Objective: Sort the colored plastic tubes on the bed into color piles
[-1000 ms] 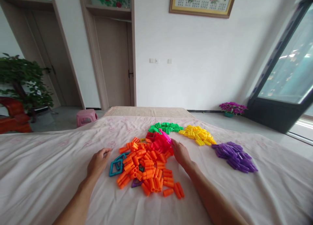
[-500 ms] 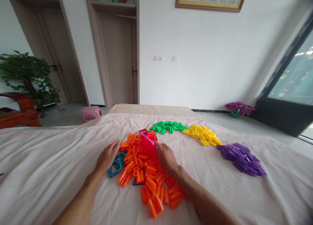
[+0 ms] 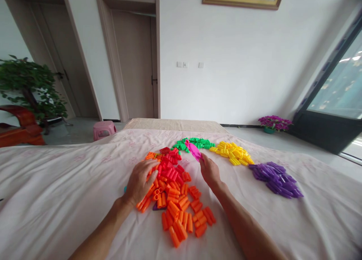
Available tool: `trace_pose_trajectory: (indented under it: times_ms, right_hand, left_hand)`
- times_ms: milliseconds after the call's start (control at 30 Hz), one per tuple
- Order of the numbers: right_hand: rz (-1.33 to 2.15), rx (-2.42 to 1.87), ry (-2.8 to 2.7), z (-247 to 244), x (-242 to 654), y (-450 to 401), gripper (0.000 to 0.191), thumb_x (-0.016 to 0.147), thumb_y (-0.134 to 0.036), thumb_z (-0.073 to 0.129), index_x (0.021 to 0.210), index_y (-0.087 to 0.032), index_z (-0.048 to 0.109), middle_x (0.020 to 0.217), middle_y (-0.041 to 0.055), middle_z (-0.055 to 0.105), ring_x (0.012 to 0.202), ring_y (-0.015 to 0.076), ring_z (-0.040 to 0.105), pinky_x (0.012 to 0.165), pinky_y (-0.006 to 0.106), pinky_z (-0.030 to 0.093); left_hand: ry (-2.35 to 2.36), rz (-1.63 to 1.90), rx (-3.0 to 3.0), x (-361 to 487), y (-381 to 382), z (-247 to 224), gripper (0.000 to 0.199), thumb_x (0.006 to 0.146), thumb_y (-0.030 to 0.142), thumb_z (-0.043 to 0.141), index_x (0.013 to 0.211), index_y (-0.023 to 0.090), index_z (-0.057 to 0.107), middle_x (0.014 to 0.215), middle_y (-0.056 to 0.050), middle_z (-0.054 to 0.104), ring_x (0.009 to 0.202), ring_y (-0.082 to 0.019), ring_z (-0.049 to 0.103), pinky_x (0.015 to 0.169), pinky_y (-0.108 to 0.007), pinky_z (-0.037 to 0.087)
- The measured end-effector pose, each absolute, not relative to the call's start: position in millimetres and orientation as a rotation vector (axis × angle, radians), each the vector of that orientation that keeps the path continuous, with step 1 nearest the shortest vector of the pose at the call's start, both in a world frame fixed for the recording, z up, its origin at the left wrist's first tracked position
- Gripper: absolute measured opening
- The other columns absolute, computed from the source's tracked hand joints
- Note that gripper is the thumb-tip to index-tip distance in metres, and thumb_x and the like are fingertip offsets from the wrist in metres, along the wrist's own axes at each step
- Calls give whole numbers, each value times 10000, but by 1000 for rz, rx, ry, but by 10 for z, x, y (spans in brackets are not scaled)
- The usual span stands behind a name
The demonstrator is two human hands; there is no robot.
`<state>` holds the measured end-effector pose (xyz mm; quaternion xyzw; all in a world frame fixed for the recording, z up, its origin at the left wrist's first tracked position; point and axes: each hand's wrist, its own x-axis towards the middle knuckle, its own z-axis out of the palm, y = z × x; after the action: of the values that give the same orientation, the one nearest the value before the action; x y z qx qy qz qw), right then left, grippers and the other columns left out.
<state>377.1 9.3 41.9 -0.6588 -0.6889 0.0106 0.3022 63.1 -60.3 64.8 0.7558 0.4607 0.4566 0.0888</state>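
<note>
My right hand [image 3: 210,170] is closed on a flat, rounded pink plastic piece [image 3: 195,152] with a small knob at its far end. It holds the piece raised above the bed cover, in front of the green pieces [image 3: 202,143]. My left hand [image 3: 140,180] lies over the left side of the heap of orange tube pieces [image 3: 172,194], fingers stretched and thumb apart. Whether it touches them I cannot tell. Red tube pieces [image 3: 169,171] lie on the heap's far part, to the right of my left hand. A dark purple piece [image 3: 158,206] sticks out from under the orange ones.
Yellow pieces [image 3: 233,152] and purple pieces [image 3: 277,179] lie in separate heaps to the right on the pale cloth [image 3: 70,177]. Beyond its left edge stands a pink stool [image 3: 104,130]. A flower pot [image 3: 270,130] stands on the floor at the right.
My right hand has moved right with the pink piece, off the heap. My left hand has come right, over the orange pieces, hiding most of the teal frame pieces.
</note>
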Motion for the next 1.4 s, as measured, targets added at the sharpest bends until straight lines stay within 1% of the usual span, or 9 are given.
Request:
trace_pose_trajectory:
  times_ms: [100, 300, 467, 667, 867, 967, 1100, 1233, 1400]
  right_hand:
    - [0, -1778, -1938, 349, 3827, 40, 381, 1037, -305, 359, 1311, -196, 599, 1089, 116, 742, 975, 233, 680, 788, 288, 460]
    - [62, -1514, -2131, 301, 3582, -168, 363, 1024, -298, 396, 1296, -191, 611, 1036, 106, 754, 929, 211, 689, 802, 267, 467]
    - [239, -1312, -2086, 248, 3465, -195, 330, 1002, -328, 429, 1203, -208, 661, 1063, 101, 756, 946, 218, 699, 837, 279, 494]
    - [359, -1395, -1838, 81, 3663, -7, 397, 968, -397, 436, 1220, -183, 656, 1048, 101, 760, 932, 246, 708, 836, 325, 510]
    - [515, -1343, -1571, 30, 3726, 68, 411, 896, -461, 505, 1163, -202, 678, 900, 51, 760, 804, 216, 681, 739, 298, 515]
    - [622, -1305, -1361, 26, 3740, 129, 446, 849, -488, 537, 1113, -164, 690, 869, 66, 749, 745, 211, 658, 655, 288, 506]
    - [742, -1273, -1166, -14, 3770, 222, 498, 772, -517, 592, 1051, -118, 699, 794, 72, 722, 658, 195, 618, 578, 276, 476]
    - [756, -1259, -1113, -13, 3784, 231, 491, 734, -535, 616, 990, -125, 705, 733, 49, 693, 625, 175, 586, 561, 264, 455]
    - [737, -1259, -1100, 43, 3800, 188, 435, 719, -534, 612, 889, -142, 694, 696, 39, 668, 600, 160, 554, 537, 252, 433]
  left_hand:
    - [1040, 1092, 2463, 1192, -1055, 785, 363, 908, 348, 582, 1254, 388, 683, 1323, -45, 670, 1330, -260, 527, 1212, -483, 307]
    - [837, 487, 3001, 1713, -1565, 475, 605, 957, 553, 443, 1486, 260, 459, 1569, -90, 441, 1505, -309, 268, 1229, -567, 181]
    - [1163, 463, 3138, 1537, -1361, 344, 452, 1007, 423, 395, 1428, 305, 507, 1458, -58, 555, 1449, -266, 368, 1239, -574, 60]
    - [1385, 529, 2974, 1226, -1057, 463, 234, 931, 323, 557, 1132, 313, 676, 1401, -2, 605, 1406, -254, 427, 1247, -562, 117]
    - [1650, 698, 2845, 1032, -859, 584, 261, 874, 108, 543, 977, 250, 738, 1308, -62, 674, 1340, -302, 503, 1203, -623, 198]
    - [1817, 728, 2802, 1037, -877, 654, 322, 857, 86, 512, 1047, 219, 736, 1371, -118, 630, 1359, -353, 473, 1178, -667, 195]
    - [1609, 712, 2838, 1342, -1096, 710, 358, 887, 210, 538, 1213, 272, 671, 1505, -100, 515, 1458, -346, 341, 1202, -637, 173]
    - [1034, 499, 2936, 1890, -1314, 676, 455, 907, 539, 524, 1293, 319, 621, 1574, -60, 436, 1507, -312, 249, 1213, -599, 193]
    - [1081, 234, 2988, 2288, -1087, 600, 471, 933, 543, 466, 1221, 232, 672, 1342, -140, 627, 1430, -349, 375, 1179, -667, 165]
